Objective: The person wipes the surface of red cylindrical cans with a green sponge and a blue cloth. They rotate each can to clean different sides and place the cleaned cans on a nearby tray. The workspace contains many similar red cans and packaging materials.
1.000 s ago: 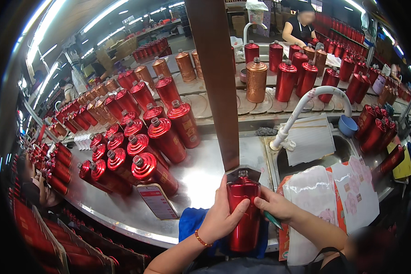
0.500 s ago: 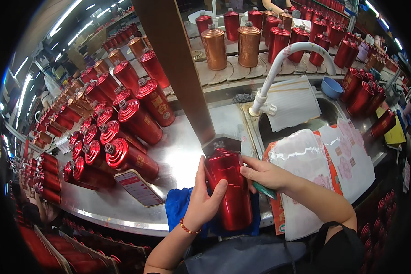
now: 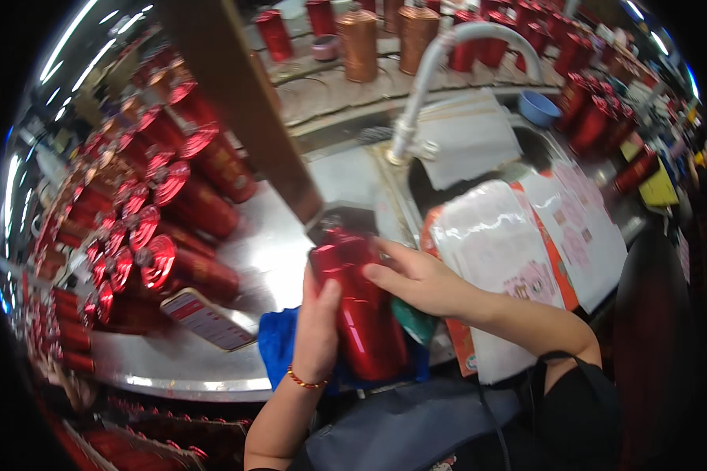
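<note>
A glossy red bottle (image 3: 371,334) with a stepped shoulder lies tilted in front of me, its neck pointing away and blurred. My left hand (image 3: 317,326) is wrapped round its left side, with the thumb on top. At its upper right, my right hand (image 3: 420,281) presses thumb and fingers against the shoulder. Below that palm hangs a shiny green piece (image 3: 414,323), mostly hidden, its kind unclear; the right hand seems to grip it. A blue cloth (image 3: 276,345) is spread under the bottle on the metal worktop (image 3: 271,259).
Left of the cloth lies a phone (image 3: 210,319), beside several red bottles (image 3: 192,267). A brown post (image 3: 247,110) rises behind my hands. On the right are printed white sheets (image 3: 491,251), a sink with a white tap (image 3: 404,129) and a blue bowl (image 3: 539,108). Bottles stand on a conveyor (image 3: 310,98) behind.
The whole view has shifted, so everything sits further left and higher. My right hand has moved further over the bottle's shoulder, and more of the green piece shows below it. The left hand keeps its hold.
</note>
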{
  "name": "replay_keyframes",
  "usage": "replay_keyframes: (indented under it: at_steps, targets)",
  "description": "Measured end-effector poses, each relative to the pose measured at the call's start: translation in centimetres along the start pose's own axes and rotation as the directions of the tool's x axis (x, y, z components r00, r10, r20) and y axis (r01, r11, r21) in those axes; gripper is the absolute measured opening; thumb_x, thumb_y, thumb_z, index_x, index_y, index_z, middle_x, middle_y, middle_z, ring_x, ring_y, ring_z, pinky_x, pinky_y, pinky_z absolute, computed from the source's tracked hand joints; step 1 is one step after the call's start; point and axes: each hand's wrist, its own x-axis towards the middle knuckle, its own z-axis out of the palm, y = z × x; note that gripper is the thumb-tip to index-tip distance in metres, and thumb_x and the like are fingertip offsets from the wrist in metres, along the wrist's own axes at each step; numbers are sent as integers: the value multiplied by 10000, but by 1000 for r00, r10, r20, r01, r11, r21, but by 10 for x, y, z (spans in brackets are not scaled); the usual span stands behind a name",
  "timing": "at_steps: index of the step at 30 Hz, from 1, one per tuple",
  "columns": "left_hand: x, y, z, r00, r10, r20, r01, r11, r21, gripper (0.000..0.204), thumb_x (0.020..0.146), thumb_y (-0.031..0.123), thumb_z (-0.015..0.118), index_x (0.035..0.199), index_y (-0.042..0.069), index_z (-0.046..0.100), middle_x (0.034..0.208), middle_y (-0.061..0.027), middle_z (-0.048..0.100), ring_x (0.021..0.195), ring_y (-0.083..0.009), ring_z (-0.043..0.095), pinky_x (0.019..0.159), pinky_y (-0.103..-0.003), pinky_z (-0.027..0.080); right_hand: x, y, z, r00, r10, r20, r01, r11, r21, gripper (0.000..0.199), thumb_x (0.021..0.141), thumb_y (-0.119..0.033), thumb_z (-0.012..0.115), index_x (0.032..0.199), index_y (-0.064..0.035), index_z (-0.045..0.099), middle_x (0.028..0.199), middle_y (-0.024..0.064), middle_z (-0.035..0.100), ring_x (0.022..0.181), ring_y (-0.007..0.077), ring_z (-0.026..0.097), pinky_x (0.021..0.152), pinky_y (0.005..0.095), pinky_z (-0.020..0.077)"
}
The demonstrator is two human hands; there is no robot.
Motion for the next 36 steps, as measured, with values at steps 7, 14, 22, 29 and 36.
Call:
replay_keyframes:
  at_steps: [7,14,22,29,36]
  targets:
    - [-1,-27,-9,995,73,-67,-78,994,-71,537,1118,308,459,1567,40,340,1410,-115,570,1217,-206,602,1050,-352,487,-30,-27,-106,986,58,-157,-123,887,-445,388,979,-255,715,1280,-11,703,988,79,766,897,139,729,850,292,554]
    - [-2,-32,-11,994,89,-65,-92,995,-41,496,1125,374,426,1480,28,435,1332,-107,593,1156,-188,604,1004,-331,491,-132,-12,-178,962,64,-266,-266,448,-853,298,819,-331,827,1000,-98,789,938,88,735,882,232,707,777,346,532]
    - [-3,-36,-14,984,83,-159,-101,989,-109,490,1125,421,424,1395,26,526,1265,-137,672,1069,-238,684,942,-377,564,-97,4,-138,968,110,-227,-252,454,-855,537,757,-393,854,1117,-87,599,1100,107,663,1022,318,672,850,412,528]
    - [0,-37,-25,992,65,-104,-75,993,-96,485,1129,402,415,1448,40,467,1323,-108,613,1135,-201,624,996,-362,518,-53,7,-163,959,15,-283,-262,422,-868,661,722,-437,883,1203,-68,619,1106,136,682,1049,323,673,856,420,530]
    - [7,-41,-35,970,49,-239,-52,999,-7,561,1134,374,375,1591,49,380,1587,-144,440,1404,-300,482,1175,-456,405,-4,1,-189,996,66,-58,-79,388,-918,1005,609,-436,955,1461,-80,555,1376,219,588,1282,390,580,1051,451,488]
